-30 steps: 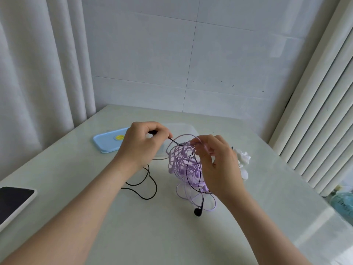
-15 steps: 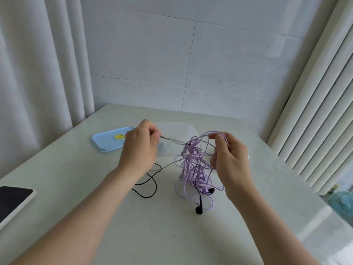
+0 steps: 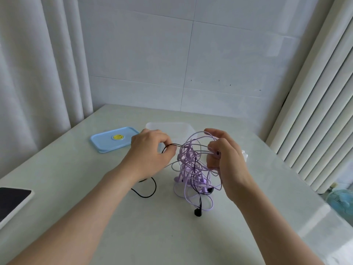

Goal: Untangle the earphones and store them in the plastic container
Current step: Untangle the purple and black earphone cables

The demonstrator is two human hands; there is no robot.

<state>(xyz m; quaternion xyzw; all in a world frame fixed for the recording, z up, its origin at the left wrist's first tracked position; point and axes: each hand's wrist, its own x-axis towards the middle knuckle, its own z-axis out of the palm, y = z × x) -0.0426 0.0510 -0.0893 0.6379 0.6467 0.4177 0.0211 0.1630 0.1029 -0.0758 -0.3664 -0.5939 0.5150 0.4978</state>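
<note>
**Tangle pulled open, black cord starting to show its path**

Compared with 1 second ago, my hands have drawn apart. The left hand (image 3: 149, 150) sits further left, in front of the clear plastic container (image 3: 172, 127), thumb and forefinger pinched on the black earphone cable (image 3: 172, 145). The right hand (image 3: 227, 159) has come up and to the right. Its fingers curl round several loops of the purple earphones (image 3: 191, 165), with the upper fingers hooked under the topmost loop. Between the 2 hands the black cable now runs as a short, nearly straight stretch into the knot, where before it was slack and half hidden.

The bundle hangs looser and taller than it did. Its lower coils rest on the table (image 3: 133, 226), and 1 black earbud (image 3: 198, 212) lies at the near edge of the heap. A free black loop (image 3: 150, 190) trails on the table under my left wrist.

I judge this as early untangling. The 2 sets are not separated and nothing is in the container yet, which stands open beyond the hands with its blue lid (image 3: 112, 138) lying to the left. A small white object (image 3: 245, 154) peeks out behind my right hand; I cannot tell what it is. A phone (image 3: 13, 199) lies at the left edge.
</note>
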